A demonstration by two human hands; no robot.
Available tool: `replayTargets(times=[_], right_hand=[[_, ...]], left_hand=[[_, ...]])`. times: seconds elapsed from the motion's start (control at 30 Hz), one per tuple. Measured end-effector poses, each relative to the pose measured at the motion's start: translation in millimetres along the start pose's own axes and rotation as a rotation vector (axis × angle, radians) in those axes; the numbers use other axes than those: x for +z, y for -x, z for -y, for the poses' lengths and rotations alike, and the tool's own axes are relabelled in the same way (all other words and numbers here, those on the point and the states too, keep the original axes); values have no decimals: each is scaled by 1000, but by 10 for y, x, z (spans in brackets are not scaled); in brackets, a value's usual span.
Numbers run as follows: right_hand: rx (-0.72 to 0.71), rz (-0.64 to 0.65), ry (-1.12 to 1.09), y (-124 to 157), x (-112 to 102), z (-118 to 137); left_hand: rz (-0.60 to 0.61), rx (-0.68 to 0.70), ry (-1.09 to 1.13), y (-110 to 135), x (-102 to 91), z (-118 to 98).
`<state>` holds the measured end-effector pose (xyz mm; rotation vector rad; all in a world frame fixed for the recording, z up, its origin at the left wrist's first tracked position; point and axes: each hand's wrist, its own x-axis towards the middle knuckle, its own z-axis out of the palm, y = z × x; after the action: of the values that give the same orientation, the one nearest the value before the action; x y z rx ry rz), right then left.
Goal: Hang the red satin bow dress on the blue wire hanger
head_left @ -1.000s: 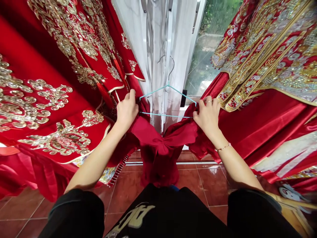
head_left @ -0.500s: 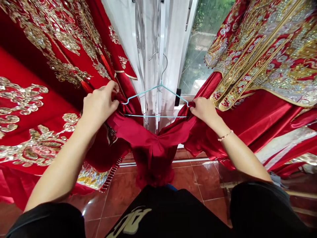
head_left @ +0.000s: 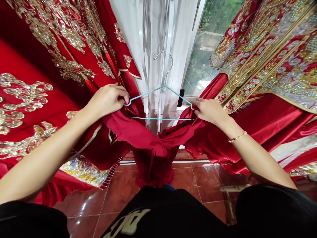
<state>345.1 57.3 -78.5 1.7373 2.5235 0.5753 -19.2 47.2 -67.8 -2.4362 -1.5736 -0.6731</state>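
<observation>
A plain dark-red dress (head_left: 138, 134) hangs in front of me on a light-blue hanger (head_left: 165, 86) with a silver hook. Its neckline dips to a gathered middle, and the skirt falls toward the floor. My left hand (head_left: 109, 100) is closed on the dress's left shoulder, right at the hanger's end. Opposite it, my right hand (head_left: 210, 111) pinches the other shoulder by the hanger's right tip. The fingertips of both hands are partly hidden. No rail shows at the hook.
Red garments with gold embroidery (head_left: 27, 96) crowd the left side. A beaded red and gold outfit (head_left: 267, 59) hangs on the right. Behind the hanger are white uprights (head_left: 169, 36) and a glass pane (head_left: 213, 43). Red tiles (head_left: 116, 195) cover the floor.
The hanger and dress have shifted slightly right in view. My left hand has moved right and slightly down along the shoulder, and the right hand has moved slightly right.
</observation>
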Motion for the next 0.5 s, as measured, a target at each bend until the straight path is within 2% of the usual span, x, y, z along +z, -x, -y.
replayTargets(times=[0.13,0.23,0.37,0.43,0.5], right_hand=[[52,-5,85,47,11,136],[146,-9,3,-8,12,107],[198,70,-387,-161,14,-122],[242,127,-649,-233,43,-236],[329,153,-876,-280,99,-313]], left_hand=[[28,32,-67,-1,6,-21],[24,9,-78,29,-16,-48],[-1,-86,-29,43,-70,-50],[-15,-114,18,23,-89,4],[-5,-207,51,1,-94,91]])
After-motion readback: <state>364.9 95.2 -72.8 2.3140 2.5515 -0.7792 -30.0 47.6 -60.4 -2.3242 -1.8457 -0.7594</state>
